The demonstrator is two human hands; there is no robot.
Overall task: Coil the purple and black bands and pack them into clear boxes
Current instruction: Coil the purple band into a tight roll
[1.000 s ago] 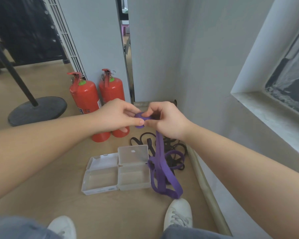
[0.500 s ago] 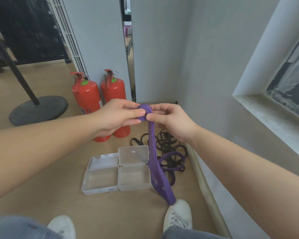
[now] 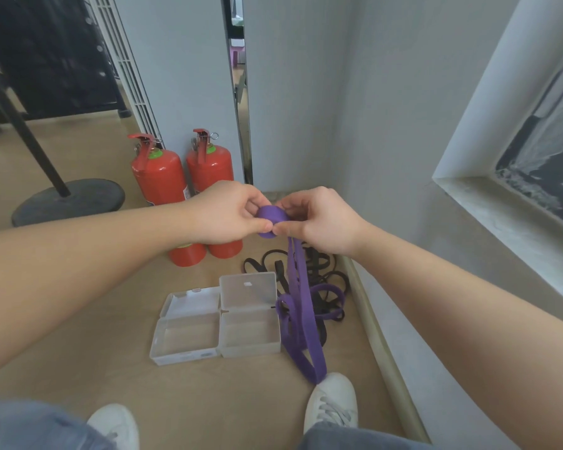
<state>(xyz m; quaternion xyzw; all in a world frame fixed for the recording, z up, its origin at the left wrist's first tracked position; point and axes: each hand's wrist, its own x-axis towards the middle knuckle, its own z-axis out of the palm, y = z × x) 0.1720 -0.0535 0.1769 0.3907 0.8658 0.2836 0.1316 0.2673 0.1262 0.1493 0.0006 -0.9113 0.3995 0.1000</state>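
The left grip (image 3: 228, 216) and right grip (image 3: 322, 222) both pinch the purple coil (image 3: 271, 219). Keep it tight, feeding in the tail (image 3: 302, 303) hanging below them flat and untwisted.

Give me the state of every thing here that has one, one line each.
purple band, partly coiled between the hands, the rest hanging in a long loop.
left hand, pinches the coil.
right hand, pinches the coil.
left clear box, lid open, empty.
right clear box, lid open, empty.
black bands, loose and uncoiled on the floor.
fire extinguishers, upright.
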